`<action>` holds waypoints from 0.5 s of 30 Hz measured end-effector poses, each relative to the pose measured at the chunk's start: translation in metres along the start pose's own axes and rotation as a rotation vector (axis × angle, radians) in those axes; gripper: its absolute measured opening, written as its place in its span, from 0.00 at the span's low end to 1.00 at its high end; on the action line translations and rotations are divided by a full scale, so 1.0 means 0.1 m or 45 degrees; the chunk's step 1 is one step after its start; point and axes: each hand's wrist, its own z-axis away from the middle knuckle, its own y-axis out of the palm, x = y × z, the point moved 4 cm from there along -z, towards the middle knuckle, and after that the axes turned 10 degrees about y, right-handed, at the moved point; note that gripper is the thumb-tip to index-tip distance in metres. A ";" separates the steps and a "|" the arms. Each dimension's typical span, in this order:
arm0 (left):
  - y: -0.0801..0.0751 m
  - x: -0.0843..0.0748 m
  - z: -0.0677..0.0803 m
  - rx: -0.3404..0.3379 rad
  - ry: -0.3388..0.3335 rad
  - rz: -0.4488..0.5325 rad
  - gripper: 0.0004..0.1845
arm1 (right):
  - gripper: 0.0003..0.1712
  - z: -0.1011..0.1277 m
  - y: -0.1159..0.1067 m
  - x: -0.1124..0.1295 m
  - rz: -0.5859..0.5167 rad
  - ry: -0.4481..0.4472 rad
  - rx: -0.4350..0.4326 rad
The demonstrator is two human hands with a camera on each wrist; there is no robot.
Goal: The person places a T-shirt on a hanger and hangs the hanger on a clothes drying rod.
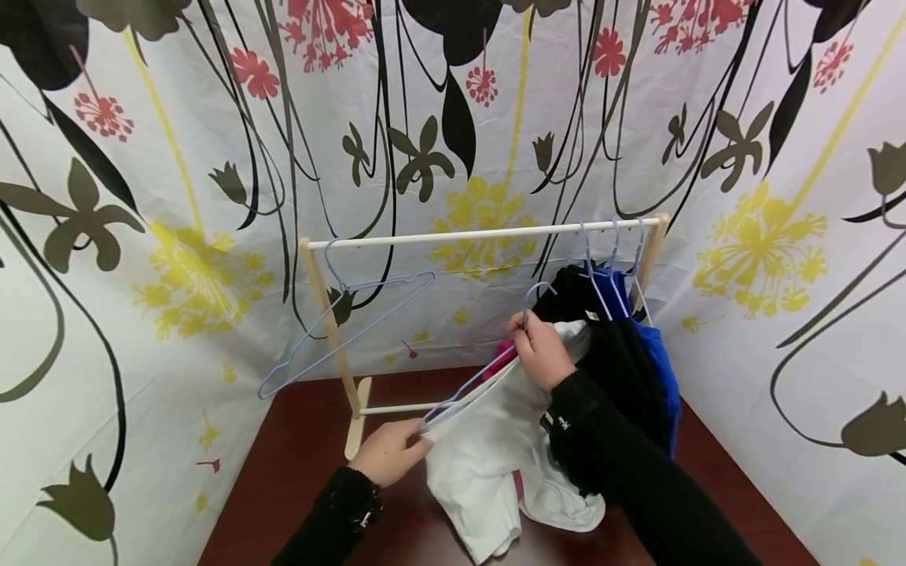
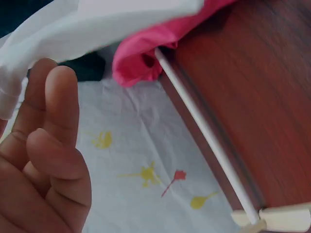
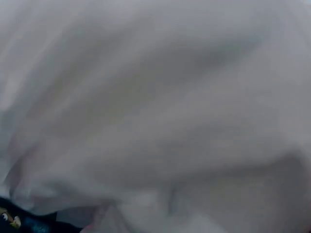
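A white cloth garment [image 1: 481, 448] hangs at an angle from a blue wire hanger [image 1: 541, 288], its lower part drooping over the table. My right hand [image 1: 543, 351] grips the hanger just below its hook. At the lower left end of the hanger, my left hand [image 1: 391, 452] pinches the garment's edge at the hanger's corner. In the left wrist view, the white cloth [image 2: 97, 24] lies over the fingertips of the left hand [image 2: 48, 145]. Blurred white fabric [image 3: 155, 121] fills most of the right wrist view, where the right hand's fingers are hidden.
A wooden rack with a white rail [image 1: 453, 235] stands on the dark red table [image 1: 283, 472]. An empty blue hanger [image 1: 347, 346] hangs at its left. Black [image 1: 623, 362] and blue clothes [image 1: 661, 369] hang at the right. Something pink [image 2: 141, 58] lies behind the garment. Flower-printed cloth surrounds the table.
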 end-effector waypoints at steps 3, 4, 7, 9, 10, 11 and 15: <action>-0.10 -0.01 0.05 -0.005 0.025 -0.023 0.09 | 0.08 0.00 0.00 -0.07 0.047 0.002 -0.007; -0.14 -0.03 0.06 -0.014 0.034 -0.028 0.09 | 0.08 0.01 0.00 -0.09 0.060 0.004 -0.006; -0.24 -0.08 0.07 -0.053 0.040 -0.060 0.08 | 0.09 0.01 0.00 -0.11 0.069 -0.001 0.000; -0.27 -0.13 0.04 -0.095 0.020 -0.087 0.06 | 0.09 0.01 0.01 -0.09 0.064 -0.014 0.003; -0.29 -0.15 0.03 -0.126 0.010 -0.095 0.05 | 0.09 0.00 0.02 -0.08 0.059 -0.024 0.004; -0.29 -0.17 0.01 -0.159 -0.003 -0.103 0.05 | 0.09 0.00 0.03 -0.07 0.053 -0.032 0.005; -0.29 -0.27 -0.07 -0.274 -0.039 -0.105 0.05 | 0.10 0.01 0.09 -0.03 0.047 -0.042 0.029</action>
